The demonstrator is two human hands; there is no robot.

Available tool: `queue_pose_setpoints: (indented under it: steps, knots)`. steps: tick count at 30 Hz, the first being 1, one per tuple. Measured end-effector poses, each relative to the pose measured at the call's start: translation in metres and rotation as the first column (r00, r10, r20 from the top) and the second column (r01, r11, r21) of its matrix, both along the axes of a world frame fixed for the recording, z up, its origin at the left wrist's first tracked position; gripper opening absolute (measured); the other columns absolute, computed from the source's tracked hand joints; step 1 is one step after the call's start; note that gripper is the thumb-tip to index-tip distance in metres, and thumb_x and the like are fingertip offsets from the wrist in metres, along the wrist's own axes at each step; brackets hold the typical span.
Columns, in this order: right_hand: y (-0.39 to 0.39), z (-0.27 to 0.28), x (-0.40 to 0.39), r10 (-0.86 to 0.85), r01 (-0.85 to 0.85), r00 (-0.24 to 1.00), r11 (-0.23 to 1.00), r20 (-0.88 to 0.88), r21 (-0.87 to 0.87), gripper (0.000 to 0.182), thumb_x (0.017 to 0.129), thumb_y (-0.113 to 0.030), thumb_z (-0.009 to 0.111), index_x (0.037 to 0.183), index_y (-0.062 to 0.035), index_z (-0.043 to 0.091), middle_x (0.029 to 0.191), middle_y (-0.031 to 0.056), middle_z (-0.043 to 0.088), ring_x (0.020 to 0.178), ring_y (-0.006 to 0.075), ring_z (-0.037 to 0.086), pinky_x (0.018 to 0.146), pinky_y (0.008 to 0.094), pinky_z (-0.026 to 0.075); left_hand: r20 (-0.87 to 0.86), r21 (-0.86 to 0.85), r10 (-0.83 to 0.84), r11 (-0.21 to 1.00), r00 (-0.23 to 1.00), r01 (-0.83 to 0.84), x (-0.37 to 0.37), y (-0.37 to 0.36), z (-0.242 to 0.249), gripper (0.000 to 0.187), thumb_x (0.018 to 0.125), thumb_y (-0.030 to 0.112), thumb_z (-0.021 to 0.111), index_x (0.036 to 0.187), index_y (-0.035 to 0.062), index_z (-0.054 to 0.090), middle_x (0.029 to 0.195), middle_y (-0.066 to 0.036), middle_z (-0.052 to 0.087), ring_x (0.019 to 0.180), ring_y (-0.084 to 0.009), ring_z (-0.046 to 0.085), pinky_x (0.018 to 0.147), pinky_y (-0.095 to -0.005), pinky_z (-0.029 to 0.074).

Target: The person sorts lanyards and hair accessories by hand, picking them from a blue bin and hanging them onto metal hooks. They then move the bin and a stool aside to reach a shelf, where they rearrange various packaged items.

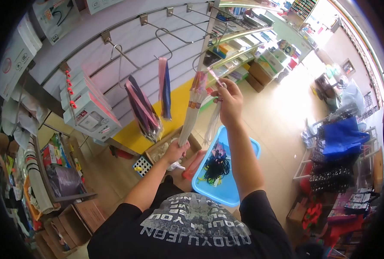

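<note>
My left hand (pixel 177 151) is closed around the lower end of a long white bundle (pixel 191 116), banded in orange and pink near its middle. The bundle's pink top reaches up beside a metal hook. To its right, my right hand (pixel 230 100) is raised, its fingers pinched on a thin white and pink strip (pixel 218 82), with pale strands (pixel 212 125) hanging below. Left of the bundle, pink and blue straps (pixel 164 88) and a pink and dark strap bunch (pixel 142 108) hang from other hooks.
A blue tray (pixel 239 181) with black cords (pixel 216 167) lies below my hands. Boxed goods (pixel 90 116) hang at the left. A cardboard box (pixel 192 140) stands under the wall. Glass shelves (pixel 231 60) are ahead; blue bags (pixel 343 138) hang at the right.
</note>
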State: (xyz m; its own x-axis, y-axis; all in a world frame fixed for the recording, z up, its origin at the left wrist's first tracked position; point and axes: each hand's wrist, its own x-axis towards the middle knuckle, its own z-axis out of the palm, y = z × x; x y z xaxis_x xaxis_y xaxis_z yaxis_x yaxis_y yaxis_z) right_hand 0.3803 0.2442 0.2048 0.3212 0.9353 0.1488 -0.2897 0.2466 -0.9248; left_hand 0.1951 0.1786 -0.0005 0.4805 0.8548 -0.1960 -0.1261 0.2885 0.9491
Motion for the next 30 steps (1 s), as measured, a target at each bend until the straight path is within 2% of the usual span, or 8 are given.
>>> queue_pose_setpoints:
  steps: [6,11,13,15,16,18,22,30]
  knots:
    - [-0.036,-0.041,0.003,0.247,-0.235,0.967,0.960,0.066,-0.151,0.063,0.082,-0.010,0.058,0.137,-0.0097,0.026,0.102,0.0141,0.054,0.070,0.0189,0.059,0.061,0.0303,0.049,-0.033,-0.002,0.011,1.000,0.999,-0.011,0.002,0.002,-0.002,0.017,0.087,0.021,0.060,0.098,0.0084,0.058,0.065,0.003,0.049,0.052,-0.0057,0.047,0.047,-0.0211,0.039]
    - [-0.090,-0.118,-0.010,0.253,-0.180,0.955,0.908,0.153,-0.377,0.043,0.083,-0.002,0.054,0.123,0.0000,0.039,0.092,0.0082,0.056,0.072,0.0158,0.058,0.064,0.0281,0.047,-0.061,0.062,-0.008,0.998,0.998,0.012,0.003,0.000,0.015,0.050,0.083,0.039,0.064,0.119,0.0061,0.055,0.077,0.003,0.053,0.061,-0.0035,0.043,0.055,-0.0179,0.038]
    - [-0.103,-0.147,-0.027,0.092,-0.051,0.933,0.991,0.347,-0.124,0.025,0.086,-0.009,0.052,0.110,-0.0002,0.051,0.087,0.0050,0.061,0.072,0.0135,0.059,0.063,0.0293,0.049,-0.038,0.090,-0.024,0.996,0.999,0.028,0.007,0.008,-0.008,0.055,0.081,0.041,0.066,0.120,0.0046,0.054,0.086,0.001,0.058,0.068,-0.0057,0.049,0.061,-0.0204,0.042]
    - [-0.121,-0.156,-0.031,0.217,-0.099,0.947,0.899,0.239,-0.427,0.024,0.087,-0.014,0.051,0.108,-0.0014,0.052,0.088,0.0128,0.063,0.076,0.0212,0.061,0.069,0.0340,0.049,-0.250,0.159,0.012,0.987,0.968,0.029,0.006,0.009,-0.039,0.055,0.081,0.039,0.066,0.120,0.0024,0.053,0.099,-0.003,0.060,0.080,-0.0103,0.056,0.071,-0.0249,0.046]
    - [-0.126,-0.167,-0.032,0.228,-0.011,0.842,0.913,0.489,-0.407,0.026,0.087,-0.020,0.052,0.106,-0.0025,0.052,0.087,0.0215,0.061,0.077,0.0340,0.061,0.070,0.0398,0.048,-0.268,0.120,-0.039,0.990,0.963,0.074,0.009,0.005,-0.031,0.055,0.081,0.039,0.066,0.120,0.0024,0.053,0.099,-0.003,0.060,0.080,-0.0103,0.056,0.071,-0.0249,0.046]
    - [-0.130,-0.164,-0.039,0.265,0.066,0.704,0.900,0.659,-0.432,0.031,0.083,-0.027,0.055,0.103,-0.0032,0.052,0.088,0.0225,0.060,0.080,0.0410,0.057,0.069,0.0453,0.048,0.084,0.196,-0.130,0.974,0.988,0.112,0.021,0.003,0.008,0.047,0.083,0.032,0.067,0.115,0.0001,0.055,0.107,-0.009,0.060,0.093,-0.0163,0.058,0.081,-0.0297,0.047]
    - [-0.134,-0.177,-0.032,0.241,0.060,0.471,0.951,0.849,-0.303,0.028,0.081,-0.024,0.057,0.101,-0.0047,0.056,0.086,0.0170,0.062,0.075,0.0338,0.061,0.068,0.0415,0.049,0.016,0.068,-0.058,0.996,0.998,0.057,0.036,0.000,0.010,0.024,0.081,0.016,0.066,0.098,-0.0006,0.062,0.101,-0.007,0.062,0.092,-0.0146,0.058,0.080,-0.0295,0.046]
    - [-0.173,-0.319,0.074,0.324,0.285,0.648,0.735,0.689,-0.615,0.028,0.075,-0.022,0.057,0.095,-0.0035,0.062,0.088,0.0168,0.064,0.083,0.0335,0.062,0.075,0.0423,0.049,-0.087,0.004,0.098,0.995,0.991,-0.098,0.019,0.010,-0.004,0.013,0.082,0.002,0.059,0.090,0.0026,0.049,0.072,-0.007,0.055,0.064,-0.0160,0.057,0.061,-0.0274,0.047]
